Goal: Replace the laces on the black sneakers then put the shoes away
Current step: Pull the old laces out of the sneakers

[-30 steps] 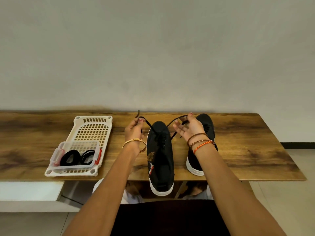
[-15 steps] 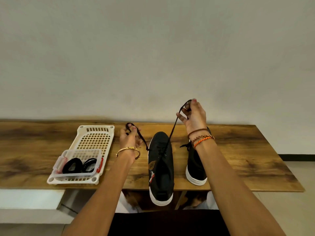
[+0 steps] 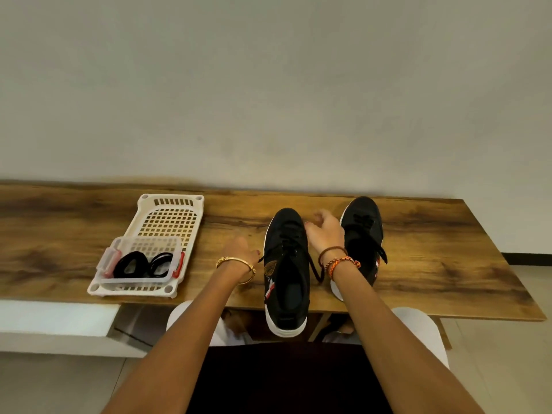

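Two black shoes [image 3: 286,264] sit mid-frame on the bench [image 3: 433,249], heels near, so the laces are easy to reach. The left hand [image 3: 239,249] pinches a lace end [image 3: 261,259]. The right hand [image 3: 324,231] hangs open, holding nothing.

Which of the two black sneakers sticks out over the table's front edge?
The left sneaker, between the two hands: its white heel overhangs the table edge toward the person. The right sneaker lies farther back, wholly on the wood.

A plain home room: a wood-grain table [image 3: 418,249] stands against a bare plastered wall [image 3: 268,85], tiled floor [image 3: 522,354] beneath the table.
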